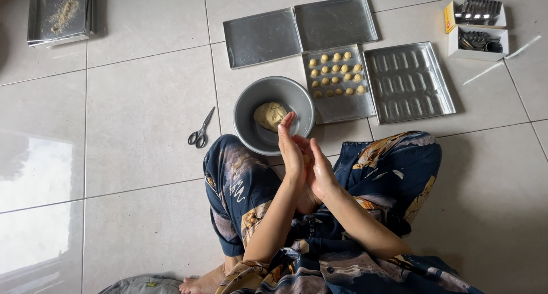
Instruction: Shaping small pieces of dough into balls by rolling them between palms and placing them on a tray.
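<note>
My left hand (pixel 290 148) and my right hand (pixel 319 171) are pressed palm to palm above my lap; whatever lies between the palms is hidden. Just beyond them a grey metal bowl (pixel 246 108) holds a lump of pale yellow dough (pixel 269 115). Behind the bowl, a metal baking tray (pixel 348 108) carries several small dough balls (pixel 337 73) in rows.
I sit cross-legged on a white tiled floor. Scissors (pixel 200 129) lie left of the bowl. Two flat trays (pixel 262 37) (pixel 335 22) and a ridged tray (pixel 409 83) lie behind. Small boxes of metal cutters (pixel 478 37) are far right. A crumb-dusted tray (pixel 60 14) sits far left.
</note>
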